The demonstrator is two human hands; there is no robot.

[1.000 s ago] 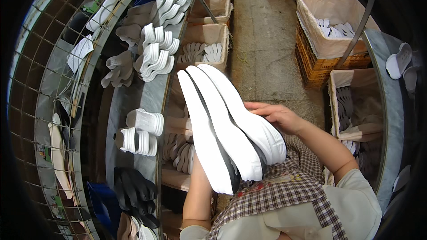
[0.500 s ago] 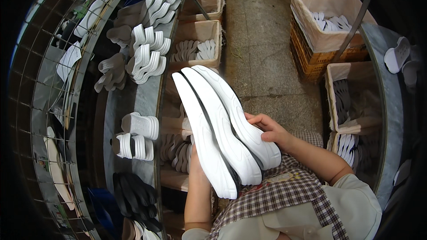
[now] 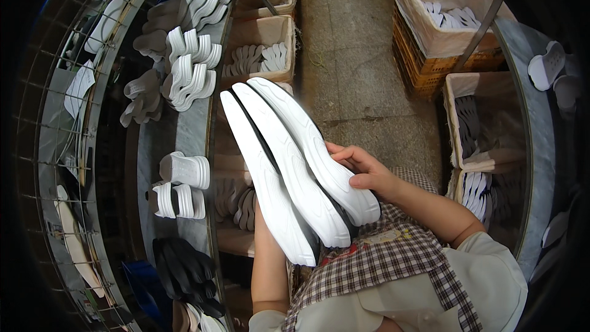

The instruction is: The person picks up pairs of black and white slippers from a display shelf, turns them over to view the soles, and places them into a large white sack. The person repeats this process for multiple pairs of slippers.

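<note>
Three long white shoe soles [image 3: 295, 166] stand side by side on edge in front of me, slightly fanned, with dark strips showing between them. My right hand [image 3: 362, 169] grips the rightmost one near its broader lower end, thumb on the near side and fingers at its outer edge. From the lower edge my left forearm [image 3: 268, 270] runs up behind the leftmost sole. The left hand holds the group from behind and below; its fingers are hidden by the soles.
A grey bench [image 3: 190, 129] on the left carries stacks of white soles [image 3: 193, 55] and black soles [image 3: 184, 270]. Beside the aisle floor [image 3: 338, 55] stand lined bins [image 3: 264, 27] of soles. Opposite are a large lined bin [image 3: 412, 0] on orange crates [image 3: 409, 64] and another bench [image 3: 541, 147].
The whole view has shifted a little, so the bench, bins and soles appear farther left and higher. Both arms keep nearly the same pose, and the right-hand grip looks the same.
</note>
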